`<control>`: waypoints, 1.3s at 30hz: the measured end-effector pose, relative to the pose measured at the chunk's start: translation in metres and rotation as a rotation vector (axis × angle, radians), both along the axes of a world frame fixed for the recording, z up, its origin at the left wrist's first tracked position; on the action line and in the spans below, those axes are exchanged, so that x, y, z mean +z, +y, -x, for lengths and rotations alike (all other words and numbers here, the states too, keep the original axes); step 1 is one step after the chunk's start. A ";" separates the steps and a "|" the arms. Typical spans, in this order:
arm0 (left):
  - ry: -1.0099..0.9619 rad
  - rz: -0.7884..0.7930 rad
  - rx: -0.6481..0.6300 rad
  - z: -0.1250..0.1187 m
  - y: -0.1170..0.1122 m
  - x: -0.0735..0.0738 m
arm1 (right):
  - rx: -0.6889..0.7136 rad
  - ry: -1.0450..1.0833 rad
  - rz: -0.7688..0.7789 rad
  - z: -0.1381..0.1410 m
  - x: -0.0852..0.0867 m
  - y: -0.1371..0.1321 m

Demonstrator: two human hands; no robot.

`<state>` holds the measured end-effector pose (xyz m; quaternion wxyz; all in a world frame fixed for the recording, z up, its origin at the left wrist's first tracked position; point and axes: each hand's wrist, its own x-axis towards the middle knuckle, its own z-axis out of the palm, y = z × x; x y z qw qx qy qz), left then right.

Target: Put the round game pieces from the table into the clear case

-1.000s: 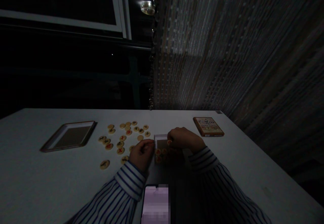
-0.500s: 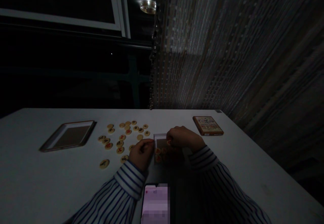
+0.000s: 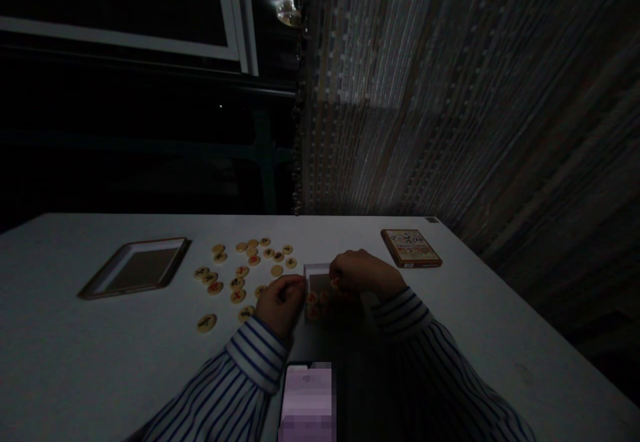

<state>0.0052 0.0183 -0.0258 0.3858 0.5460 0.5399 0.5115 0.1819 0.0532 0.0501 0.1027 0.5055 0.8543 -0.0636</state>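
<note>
A small open box (image 3: 320, 283) with pale walls lies before me, with several round xiangqi pieces (image 3: 313, 297) in rows at its near end. My left hand (image 3: 280, 303) is closed, its thumb and finger pinching the box's left wall. Over the right part of the box hangs my right hand (image 3: 365, 273), fingers curled down on a xiangqi piece of which only an edge shows. The right hand and its shadow hide much of the box. Left of the box, many loose pieces (image 3: 237, 284) with red or black characters are scattered, some blank side up.
An open tray-like lid (image 3: 107, 287) lies at the left of the white table (image 3: 125, 355). A closed printed box (image 3: 411, 249) is at the far right. A phone (image 3: 306, 402) lies between my forearms. Behind the table hangs a string curtain (image 3: 380, 95).
Hardly anything differs. My right hand shifts very slightly over the box, while my left hand stays at its wall. The string curtain has swayed a little to the left.
</note>
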 end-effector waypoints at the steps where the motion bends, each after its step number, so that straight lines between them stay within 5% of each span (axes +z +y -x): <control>1: 0.004 0.003 -0.009 0.000 0.000 0.000 | -0.001 -0.002 0.001 0.000 0.000 0.000; 39: 0.002 -0.008 -0.007 0.001 0.001 0.000 | -0.058 -0.004 -0.095 -0.007 0.006 -0.001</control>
